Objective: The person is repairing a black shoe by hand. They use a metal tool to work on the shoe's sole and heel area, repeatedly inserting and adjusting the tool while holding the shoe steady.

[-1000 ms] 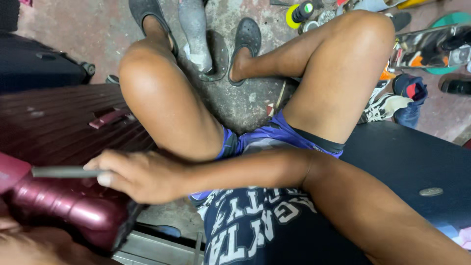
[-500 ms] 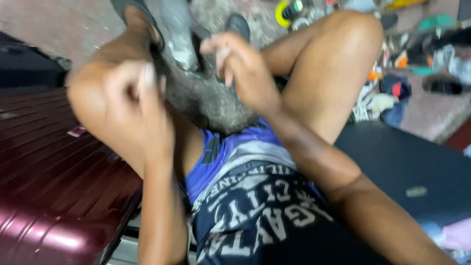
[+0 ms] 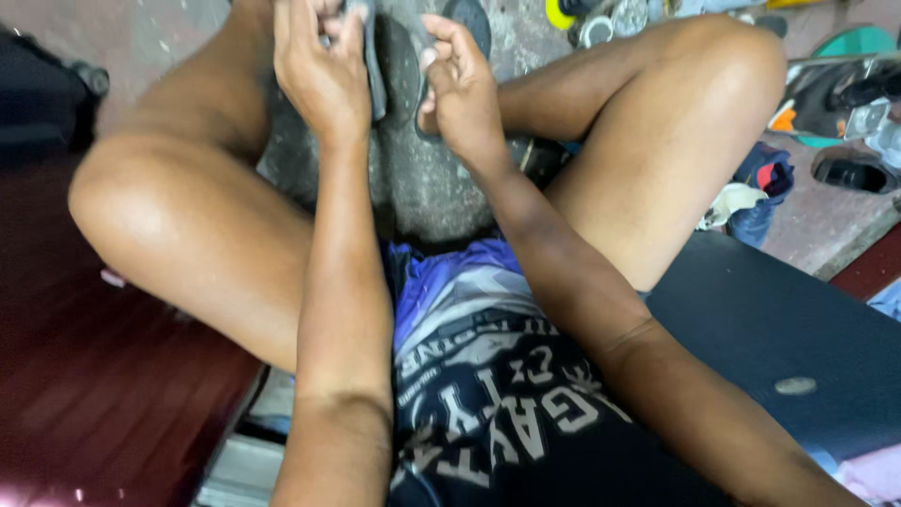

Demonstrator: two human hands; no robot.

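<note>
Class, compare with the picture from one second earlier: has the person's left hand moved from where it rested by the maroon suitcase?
Yes. The left hand has gone from the maroon suitcase up and forward past the left knee, now gripping a grey strip-like object opposite the right hand.

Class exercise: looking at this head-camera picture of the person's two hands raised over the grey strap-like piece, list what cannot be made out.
Head view:
- Left hand: fingertips cut off by the top edge.
- Grey piece: mostly hidden by both hands; its kind is unclear.
- Right hand: its grip is hidden behind its own fingers.
- Clutter at right: blurred, partly cut off.
</note>
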